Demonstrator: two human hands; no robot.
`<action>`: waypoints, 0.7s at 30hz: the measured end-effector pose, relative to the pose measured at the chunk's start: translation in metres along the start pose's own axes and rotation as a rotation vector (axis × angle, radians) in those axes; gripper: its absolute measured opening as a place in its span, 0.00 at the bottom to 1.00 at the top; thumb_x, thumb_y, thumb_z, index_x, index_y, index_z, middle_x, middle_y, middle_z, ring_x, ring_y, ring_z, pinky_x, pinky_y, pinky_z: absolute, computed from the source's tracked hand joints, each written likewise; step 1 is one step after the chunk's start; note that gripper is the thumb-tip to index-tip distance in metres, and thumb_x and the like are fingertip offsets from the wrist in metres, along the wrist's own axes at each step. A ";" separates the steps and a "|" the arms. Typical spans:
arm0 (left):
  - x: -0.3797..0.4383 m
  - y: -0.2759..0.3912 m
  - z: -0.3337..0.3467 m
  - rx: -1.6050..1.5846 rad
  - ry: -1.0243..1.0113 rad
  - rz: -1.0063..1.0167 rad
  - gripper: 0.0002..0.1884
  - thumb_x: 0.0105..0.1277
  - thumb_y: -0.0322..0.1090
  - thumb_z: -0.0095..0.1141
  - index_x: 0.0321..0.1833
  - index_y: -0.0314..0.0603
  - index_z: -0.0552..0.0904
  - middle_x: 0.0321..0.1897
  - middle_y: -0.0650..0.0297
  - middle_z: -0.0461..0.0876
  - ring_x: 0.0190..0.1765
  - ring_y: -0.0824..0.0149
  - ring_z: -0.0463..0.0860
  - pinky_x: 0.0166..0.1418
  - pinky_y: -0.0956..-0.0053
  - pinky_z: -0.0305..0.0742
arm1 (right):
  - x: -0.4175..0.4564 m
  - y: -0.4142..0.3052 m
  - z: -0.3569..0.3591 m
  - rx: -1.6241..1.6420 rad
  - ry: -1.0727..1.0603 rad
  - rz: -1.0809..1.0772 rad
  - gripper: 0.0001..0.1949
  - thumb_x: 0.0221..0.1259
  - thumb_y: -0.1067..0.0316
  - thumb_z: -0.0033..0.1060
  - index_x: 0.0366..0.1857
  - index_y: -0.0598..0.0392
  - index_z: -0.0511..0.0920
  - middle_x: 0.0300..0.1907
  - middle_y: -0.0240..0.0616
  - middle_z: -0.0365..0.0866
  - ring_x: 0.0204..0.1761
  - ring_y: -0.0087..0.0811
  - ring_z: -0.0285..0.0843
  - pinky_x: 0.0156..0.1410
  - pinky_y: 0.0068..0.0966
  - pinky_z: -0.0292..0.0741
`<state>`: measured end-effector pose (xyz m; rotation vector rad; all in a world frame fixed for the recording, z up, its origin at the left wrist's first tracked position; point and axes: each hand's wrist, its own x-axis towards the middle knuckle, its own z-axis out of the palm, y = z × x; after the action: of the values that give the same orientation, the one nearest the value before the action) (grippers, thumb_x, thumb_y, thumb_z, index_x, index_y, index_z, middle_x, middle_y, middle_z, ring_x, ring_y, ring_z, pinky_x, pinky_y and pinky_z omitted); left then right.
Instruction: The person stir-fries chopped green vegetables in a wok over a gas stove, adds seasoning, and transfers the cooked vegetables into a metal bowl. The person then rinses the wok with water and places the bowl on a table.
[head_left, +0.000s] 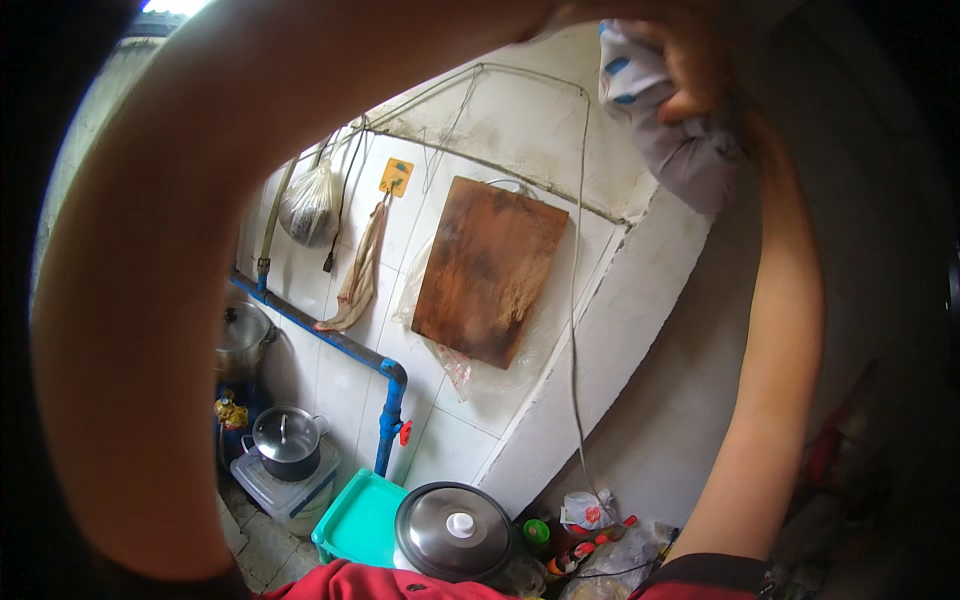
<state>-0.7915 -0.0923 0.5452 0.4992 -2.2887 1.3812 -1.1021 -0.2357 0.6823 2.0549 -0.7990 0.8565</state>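
Both my arms are raised, framing the view, and come together at the upper right. There a pale cloth (645, 112) with blue spots hangs bunched, its lower part plain grey-white. My left hand (694, 64) reaches across the top and grips this cloth, fingers curled over it. My right forearm (780, 337) rises along the right side to the cloth's gathered edge. The right hand itself is in shadow and mostly hidden by the cloth and the left hand, so its grip cannot be made out.
A wooden cutting board (487, 274) hangs on the tiled wall beside a cloth strip (360, 274) and a filled plastic bag (311, 206). Below are a blue pipe with a red valve (406, 433), a lidded pot (285, 442), a turquoise stool (364, 517), a large lidded pan (454, 529) and bottles (574, 559).
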 end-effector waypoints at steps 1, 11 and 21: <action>-0.004 0.004 -0.003 -0.050 -0.013 0.010 0.19 0.57 0.46 0.70 0.46 0.43 0.90 0.58 0.55 0.83 0.61 0.53 0.82 0.68 0.48 0.71 | -0.004 -0.004 -0.009 -0.266 -0.060 -0.115 0.23 0.66 0.67 0.60 0.64 0.60 0.77 0.64 0.48 0.80 0.64 0.40 0.79 0.67 0.35 0.75; -0.026 0.054 0.019 0.560 0.457 0.033 0.12 0.62 0.49 0.65 0.42 0.55 0.92 0.42 0.65 0.92 0.53 0.60 0.88 0.82 0.51 0.53 | -0.110 -0.173 0.003 -0.558 0.270 -0.203 0.11 0.56 0.74 0.66 0.42 0.62 0.83 0.34 0.41 0.90 0.37 0.38 0.89 0.43 0.35 0.83; -0.018 0.050 0.042 0.452 0.586 0.081 0.07 0.60 0.44 0.67 0.37 0.56 0.92 0.38 0.68 0.91 0.53 0.65 0.86 0.82 0.54 0.53 | -0.150 -0.205 0.040 0.499 0.512 0.408 0.10 0.62 0.73 0.67 0.46 0.57 0.80 0.34 0.34 0.85 0.31 0.24 0.84 0.32 0.22 0.79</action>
<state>-0.8083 -0.1057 0.4813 0.0989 -1.5486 1.8056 -1.0219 -0.1247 0.4649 1.9491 -0.7719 1.8774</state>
